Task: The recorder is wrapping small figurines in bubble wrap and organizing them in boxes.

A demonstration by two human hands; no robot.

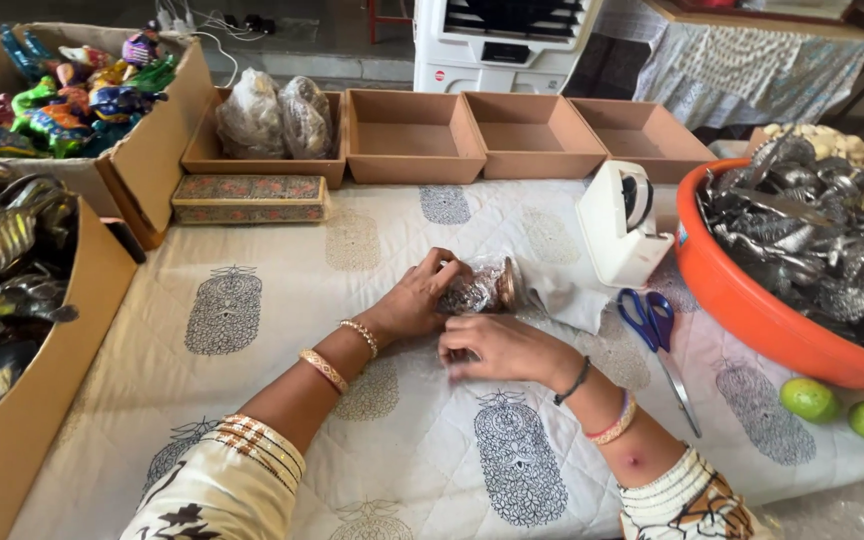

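On the printed white cloth lies a small metal ornament wrapped in clear bubble wrap. My left hand grips its left end, fingers curled over the top. Just below it, my right hand presses flat on the wrap's loose edge against the cloth. A white tape dispenser stands to the right of the bundle, and blue-handled scissors lie beyond my right wrist.
Empty brown cardboard trays line the far edge; one tray holds two wrapped bundles. An orange tub of grey metal pieces is at the right, two limes beside it. Boxes of painted toys and metal figures stand left.
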